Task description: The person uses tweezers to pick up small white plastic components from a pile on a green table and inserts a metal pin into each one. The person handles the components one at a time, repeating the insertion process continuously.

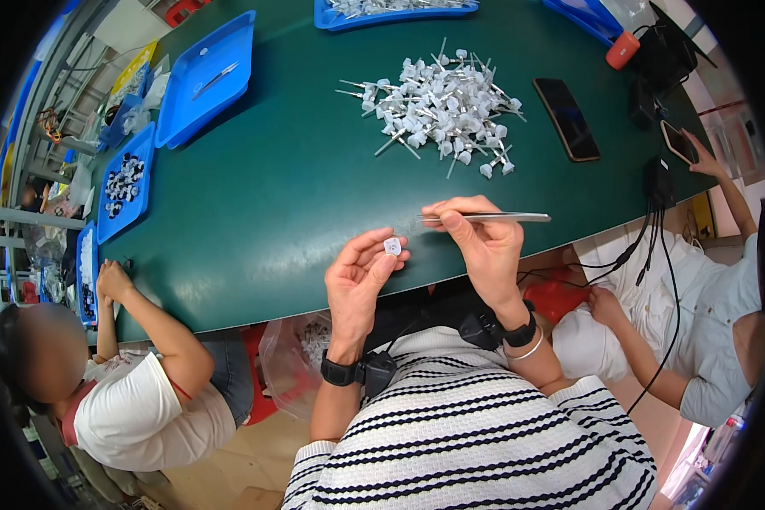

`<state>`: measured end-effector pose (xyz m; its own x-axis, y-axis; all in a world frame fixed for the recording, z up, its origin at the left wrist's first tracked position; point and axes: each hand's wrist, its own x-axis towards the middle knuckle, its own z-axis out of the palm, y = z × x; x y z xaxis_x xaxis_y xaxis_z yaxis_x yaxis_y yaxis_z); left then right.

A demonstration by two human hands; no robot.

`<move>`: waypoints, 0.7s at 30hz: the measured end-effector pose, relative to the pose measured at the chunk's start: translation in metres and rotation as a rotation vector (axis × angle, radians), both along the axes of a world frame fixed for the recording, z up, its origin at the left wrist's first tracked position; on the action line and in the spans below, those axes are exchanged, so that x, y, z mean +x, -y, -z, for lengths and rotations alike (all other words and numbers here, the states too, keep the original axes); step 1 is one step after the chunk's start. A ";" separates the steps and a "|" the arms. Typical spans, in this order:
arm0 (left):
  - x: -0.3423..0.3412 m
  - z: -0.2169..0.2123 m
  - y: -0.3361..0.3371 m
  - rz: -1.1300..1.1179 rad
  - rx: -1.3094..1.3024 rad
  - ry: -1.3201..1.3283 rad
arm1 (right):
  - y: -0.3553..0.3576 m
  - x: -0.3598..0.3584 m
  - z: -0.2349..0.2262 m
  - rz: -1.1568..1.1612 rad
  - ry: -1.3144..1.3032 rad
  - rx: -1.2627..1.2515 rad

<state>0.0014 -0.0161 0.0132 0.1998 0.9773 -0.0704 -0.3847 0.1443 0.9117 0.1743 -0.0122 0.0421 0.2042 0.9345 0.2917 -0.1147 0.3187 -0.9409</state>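
Head view: a small white piece [392,246] is pinched between the thumb and fingers of the left hand [361,274]. Just to its right, metal tweezers [518,218] are pinched by the thumb and fingers of the right hand [484,242], with their tips pointed left, near the piece but apart from it. Beyond the right hand, a heap of white stemmed parts [446,110] is spread on the green table [255,229], and a dark phone [567,119] is laid right of the heap. Well left of the left hand, black-and-white parts [123,178] are held in a blue tray [117,225]. Farthest ahead, another blue tray [395,20] is filled with whitish parts.
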 end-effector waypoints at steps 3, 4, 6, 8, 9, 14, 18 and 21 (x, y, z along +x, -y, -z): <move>0.000 -0.001 0.005 0.008 0.011 -0.034 | 0.002 0.006 0.018 -0.029 0.038 -0.056; -0.001 -0.001 0.006 0.010 0.017 -0.045 | 0.003 0.007 0.021 -0.040 0.029 -0.061; -0.001 0.001 0.007 0.013 0.031 -0.065 | 0.004 0.007 0.026 -0.063 0.011 -0.069; -0.002 0.000 0.007 -0.006 0.040 -0.085 | 0.006 0.006 0.030 -0.059 -0.012 -0.083; -0.002 0.000 0.008 -0.015 0.047 -0.095 | 0.006 0.006 0.031 -0.058 -0.023 -0.088; 0.004 -0.007 0.013 -0.117 0.171 -0.196 | 0.009 0.005 0.031 -0.070 -0.060 -0.082; 0.007 -0.010 0.016 -0.135 0.200 -0.248 | 0.010 0.006 0.031 -0.077 -0.070 -0.057; 0.007 -0.011 0.015 -0.144 0.203 -0.235 | 0.011 0.005 0.028 -0.076 -0.111 -0.081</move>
